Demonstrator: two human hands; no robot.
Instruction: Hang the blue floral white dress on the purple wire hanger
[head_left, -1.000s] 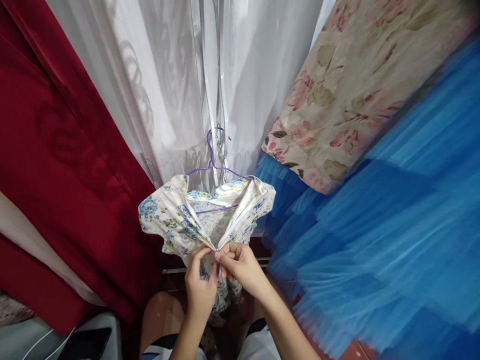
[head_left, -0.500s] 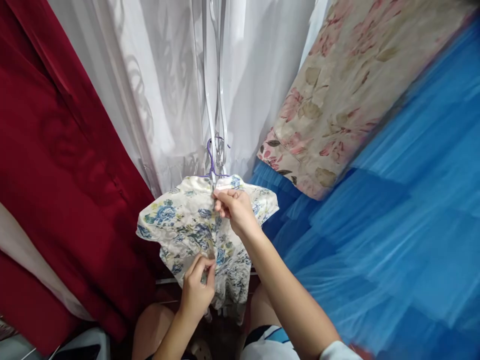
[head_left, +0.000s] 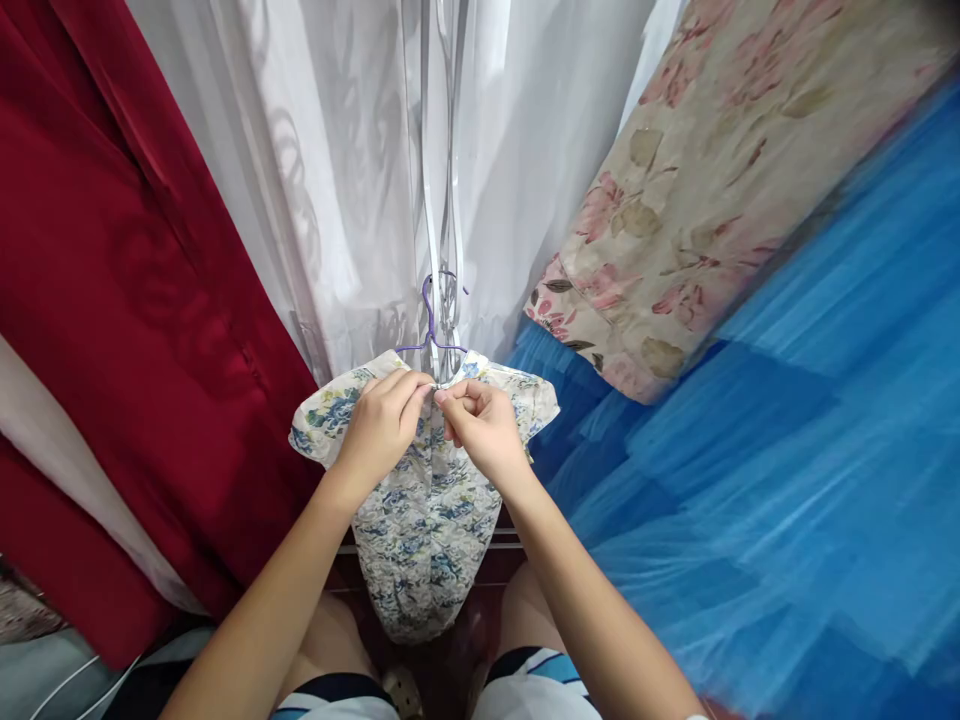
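Note:
A white floral dress with blue flowers hangs in front of me on a purple hanger. My left hand pinches the neckline edge at the centre, its fingers closed. Close beside it, my right hand pinches the other side of the same opening, with the fingers curled. The fingertips of both hands nearly touch. Whatever small fastening lies between them is too small to make out. Below the hands a centre seam runs down the dress.
White metal rods rise behind the hanger, before a white curtain. Red cloth hangs at left. A pink-flowered cream cloth and blue tulle hang at right. My knees flank the dress bottom.
My left hand has moved up from the dress's middle to the neckline, beside my right hand. The lower dress front now looks smoother and fuller.

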